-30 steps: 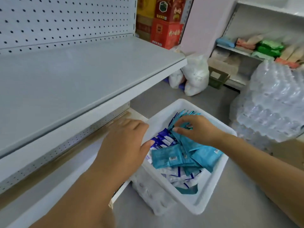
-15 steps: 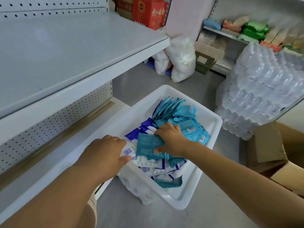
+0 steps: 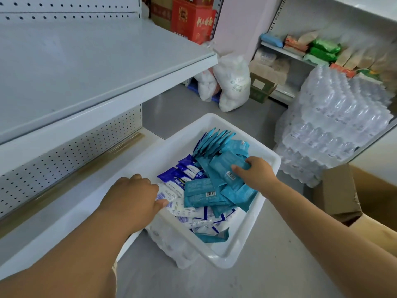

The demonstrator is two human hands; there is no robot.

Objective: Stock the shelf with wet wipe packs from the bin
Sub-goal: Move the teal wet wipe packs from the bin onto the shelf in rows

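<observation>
Our right hand (image 3: pixel 255 175) has left the middle of the pile, where it pinched a pack half a second ago. It now sits toward the far right side of the white bin (image 3: pixel 227 260). Its thumb lies on top of a teal pack (image 3: pixel 225 166) with a barcode, and its fingers curl round that pack's far edge, so it grips it. The pack is not lifted out; it lies tilted on the heap inside the bin. A second teal pack (image 3: pixel 199 194) lies flat at the centre, where that hand was before.

Our left hand (image 3: pixel 133 198) has stayed at the bin's near left side. Its knuckles are bent over the white packs (image 3: pixel 193 214) and its thumb presses on one, but we cannot tell whether it truly holds any. Dark blue packs (image 3: pixel 182 172) lie between the two hands. The bin stands just beside the lower shelf board (image 3: pixel 64 214), below the grey shelf (image 3: pixel 86 67).
</observation>
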